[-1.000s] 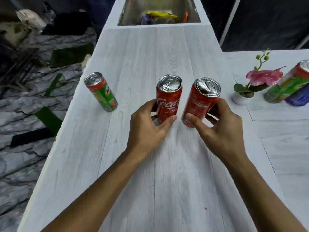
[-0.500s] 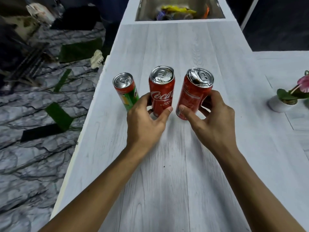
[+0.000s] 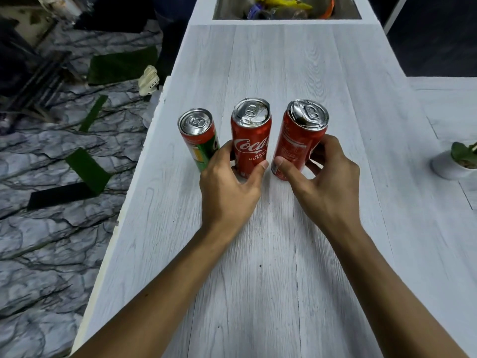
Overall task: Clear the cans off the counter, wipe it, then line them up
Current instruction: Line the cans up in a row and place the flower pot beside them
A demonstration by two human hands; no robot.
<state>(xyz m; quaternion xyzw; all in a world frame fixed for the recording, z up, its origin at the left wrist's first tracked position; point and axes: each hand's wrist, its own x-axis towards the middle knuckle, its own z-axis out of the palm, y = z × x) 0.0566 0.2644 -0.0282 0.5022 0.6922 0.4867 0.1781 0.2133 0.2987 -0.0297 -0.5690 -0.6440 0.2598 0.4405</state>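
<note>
three cans stood in a row at mid-frame on the white counter (image 3: 322, 241). the left hand (image 3: 229, 187) gripped the middle coca-cola can (image 3: 251, 140), thumb curled round its front. the right hand (image 3: 325, 182) gripped the right red can (image 3: 296, 140). the green-and-red can (image 3: 198, 140) stood just left of the left hand. a small potted plant (image 3: 456, 161) sat at the right edge.

Three cans stood in a row on the white counter (image 3: 296, 73). Left hand (image 3: 228, 187) gripped the middle Coca-Cola can (image 3: 251, 140), right hand (image 3: 322, 182) held the dented red can (image 3: 296, 140). Green-and-red can (image 3: 197, 136) sat just left, sink (image 3: 285, 7) behind.
</note>
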